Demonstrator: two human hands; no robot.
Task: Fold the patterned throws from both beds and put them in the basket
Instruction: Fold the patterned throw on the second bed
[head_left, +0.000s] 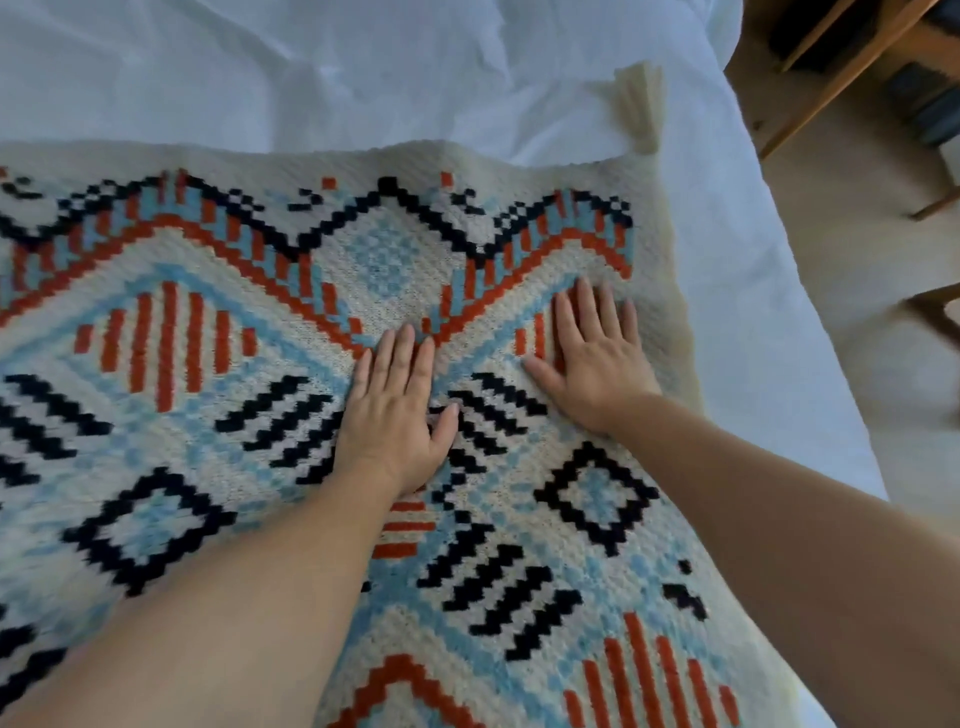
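Two bare forearms reach in from the bottom edge, and both hands lie flat on the patterned throw, which is spread over the bed and fills most of the near view. The throw is cream with navy stepped diamonds, orange stripes and pale blue bands; it lies directly under both palms and runs out of frame at the left and the bottom. The left hand rests palm down near the middle of the pattern, fingers straight and close together, thumb held out to the side. The right hand sits just beside it, a little farther up and closer to the throw's right edge, fingers spread and pressed onto the weave. Neither hand pinches or grips any fabric. Beyond the fingertips the throw ends in a plain cream border, and a cream tassel lies on the white bedding at its far right corner. The wrinkled white sheet covers the rest of the bed behind. To the far right, past the mattress edge, pale floor shows, with wooden furniture legs standing on it, blurred.
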